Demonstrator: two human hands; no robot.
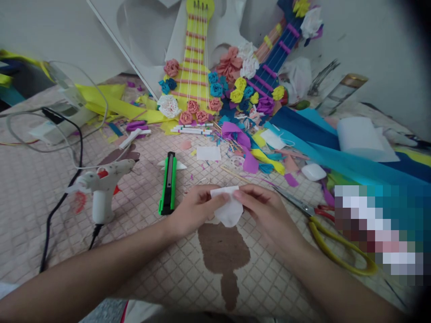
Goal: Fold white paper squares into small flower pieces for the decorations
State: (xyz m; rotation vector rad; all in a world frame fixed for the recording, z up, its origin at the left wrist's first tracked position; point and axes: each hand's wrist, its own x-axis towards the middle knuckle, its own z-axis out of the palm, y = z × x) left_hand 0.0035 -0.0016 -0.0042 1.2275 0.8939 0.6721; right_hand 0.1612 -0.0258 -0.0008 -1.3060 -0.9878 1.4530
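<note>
Between my two hands, just above the table, is a small white paper piece (pixel 229 211) with a rounded lower end, probably crepe paper. My left hand (pixel 198 204) pinches its upper left edge with the thumb in front. At the upper right corner, my right hand (pixel 262 204) grips it between thumb and fingers. A green and black utility knife (pixel 167 184) lies left of my left hand. Past my right hand rest scissors (pixel 305 207), with red and yellow handles nearby. Other fingers of both hands are partly hidden behind the paper.
A white hot glue gun (pixel 103 193) with a black cord stands at left. Yellow (pixel 195 67) and blue (pixel 276 58) paper guitars with paper flowers lean at the back. Paper scraps (pixel 251 161), blue crepe sheets (pixel 313 148) and a white roll (pixel 358 137) lie at right.
</note>
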